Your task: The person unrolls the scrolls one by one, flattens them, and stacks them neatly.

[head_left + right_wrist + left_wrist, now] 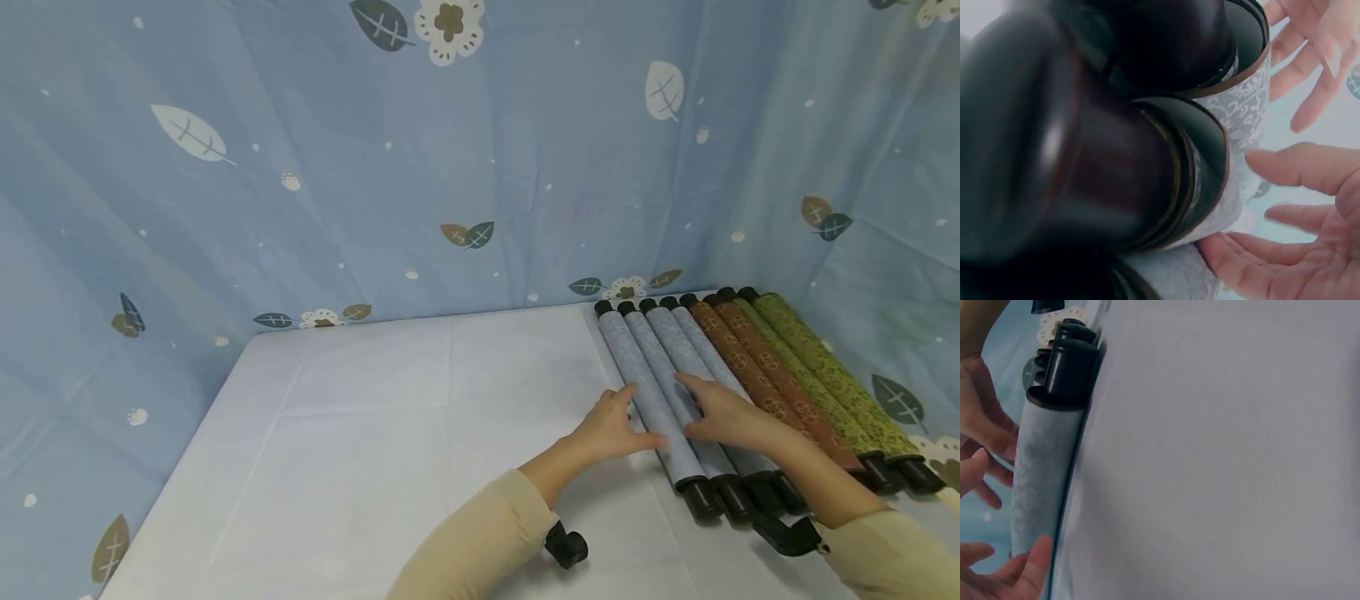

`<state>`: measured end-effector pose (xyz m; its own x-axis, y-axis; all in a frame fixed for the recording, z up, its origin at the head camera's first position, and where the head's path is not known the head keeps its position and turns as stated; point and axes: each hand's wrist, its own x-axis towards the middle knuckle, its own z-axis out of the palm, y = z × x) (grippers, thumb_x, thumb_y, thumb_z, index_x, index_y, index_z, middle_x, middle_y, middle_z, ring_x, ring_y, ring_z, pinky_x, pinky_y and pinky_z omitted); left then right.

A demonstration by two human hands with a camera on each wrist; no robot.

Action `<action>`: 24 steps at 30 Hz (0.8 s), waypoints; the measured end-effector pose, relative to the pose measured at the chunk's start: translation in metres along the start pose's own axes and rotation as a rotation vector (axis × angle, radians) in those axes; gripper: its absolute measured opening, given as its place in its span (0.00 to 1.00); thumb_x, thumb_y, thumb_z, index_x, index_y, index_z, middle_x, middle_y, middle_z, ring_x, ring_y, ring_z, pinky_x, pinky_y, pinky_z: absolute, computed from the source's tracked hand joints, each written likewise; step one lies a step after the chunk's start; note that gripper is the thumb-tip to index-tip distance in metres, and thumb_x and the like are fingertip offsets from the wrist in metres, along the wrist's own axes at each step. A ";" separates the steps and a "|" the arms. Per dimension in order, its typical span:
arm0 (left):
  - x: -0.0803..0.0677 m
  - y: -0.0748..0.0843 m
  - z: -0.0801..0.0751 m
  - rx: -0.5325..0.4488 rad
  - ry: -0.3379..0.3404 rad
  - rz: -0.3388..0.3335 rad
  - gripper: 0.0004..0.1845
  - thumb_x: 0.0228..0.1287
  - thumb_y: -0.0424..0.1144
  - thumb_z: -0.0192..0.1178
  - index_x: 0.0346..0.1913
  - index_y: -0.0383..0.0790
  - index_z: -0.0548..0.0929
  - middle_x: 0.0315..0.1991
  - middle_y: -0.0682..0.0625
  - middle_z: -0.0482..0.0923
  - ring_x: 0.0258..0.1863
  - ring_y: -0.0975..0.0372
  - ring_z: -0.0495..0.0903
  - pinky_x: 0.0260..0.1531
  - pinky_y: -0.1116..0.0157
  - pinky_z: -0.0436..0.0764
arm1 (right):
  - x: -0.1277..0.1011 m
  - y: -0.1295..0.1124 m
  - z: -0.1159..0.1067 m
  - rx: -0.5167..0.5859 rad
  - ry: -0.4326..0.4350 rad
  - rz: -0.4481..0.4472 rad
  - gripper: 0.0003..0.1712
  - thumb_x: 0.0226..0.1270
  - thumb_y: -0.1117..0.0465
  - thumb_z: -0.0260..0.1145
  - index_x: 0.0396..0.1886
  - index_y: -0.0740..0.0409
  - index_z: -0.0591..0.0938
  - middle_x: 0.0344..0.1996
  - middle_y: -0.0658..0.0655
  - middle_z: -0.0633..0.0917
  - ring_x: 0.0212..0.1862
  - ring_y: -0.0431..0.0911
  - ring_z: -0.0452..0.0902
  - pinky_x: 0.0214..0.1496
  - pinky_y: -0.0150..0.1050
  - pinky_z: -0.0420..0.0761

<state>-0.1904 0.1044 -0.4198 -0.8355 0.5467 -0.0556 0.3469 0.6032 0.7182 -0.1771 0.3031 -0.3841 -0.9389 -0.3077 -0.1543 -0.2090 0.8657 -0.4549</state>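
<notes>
Looks like lining up the rolled scrolls (pixel 660 392) at 3 o'clock on the worktop (pixel 360 450). Left hand (pixel 611 429) nudging the leftmost blue one, right hand (pixel 723 412) flat on top, fingers straight, gripping nothing. Next probably a gentle sideways push, keeping ends even.

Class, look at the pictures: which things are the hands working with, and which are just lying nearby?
In hand:
left hand
right hand
blue-grey rolls

Lying about:
brown rolls
green rolls
white table
blue curtain

Rolls (pixel 720 375) side by side, table (pixel 375 450) right.
</notes>
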 end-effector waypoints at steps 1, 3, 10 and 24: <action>0.001 0.001 0.002 -0.014 0.000 -0.002 0.46 0.54 0.56 0.67 0.72 0.44 0.59 0.63 0.43 0.67 0.55 0.63 0.73 0.47 0.70 0.75 | 0.000 -0.001 0.000 0.012 -0.006 -0.001 0.47 0.49 0.68 0.69 0.66 0.79 0.57 0.57 0.84 0.66 0.42 0.61 0.76 0.30 0.44 0.75; 0.004 0.001 0.005 -0.037 -0.001 0.007 0.44 0.55 0.56 0.66 0.72 0.44 0.60 0.63 0.43 0.67 0.58 0.62 0.71 0.50 0.69 0.74 | 0.000 -0.002 -0.002 0.059 -0.024 -0.003 0.47 0.50 0.69 0.68 0.67 0.78 0.56 0.58 0.84 0.65 0.36 0.54 0.75 0.27 0.41 0.72; 0.009 0.001 0.014 -0.068 -0.043 0.009 0.44 0.56 0.53 0.66 0.72 0.43 0.59 0.65 0.43 0.66 0.62 0.62 0.66 0.54 0.71 0.70 | 0.003 -0.003 -0.005 0.161 -0.086 0.039 0.47 0.51 0.70 0.67 0.69 0.76 0.54 0.62 0.84 0.59 0.29 0.48 0.67 0.27 0.41 0.68; 0.022 0.010 0.024 -0.164 0.036 -0.184 0.53 0.45 0.56 0.73 0.73 0.56 0.54 0.60 0.40 0.62 0.57 0.58 0.67 0.48 0.67 0.73 | 0.025 -0.002 -0.008 0.238 -0.173 0.154 0.43 0.51 0.69 0.63 0.68 0.70 0.56 0.29 0.60 0.79 0.12 0.39 0.57 0.17 0.36 0.68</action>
<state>-0.1954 0.1366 -0.4311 -0.8939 0.4136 -0.1727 0.1164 0.5863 0.8017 -0.2022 0.2967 -0.3802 -0.8898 -0.2608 -0.3745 0.0204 0.7970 -0.6036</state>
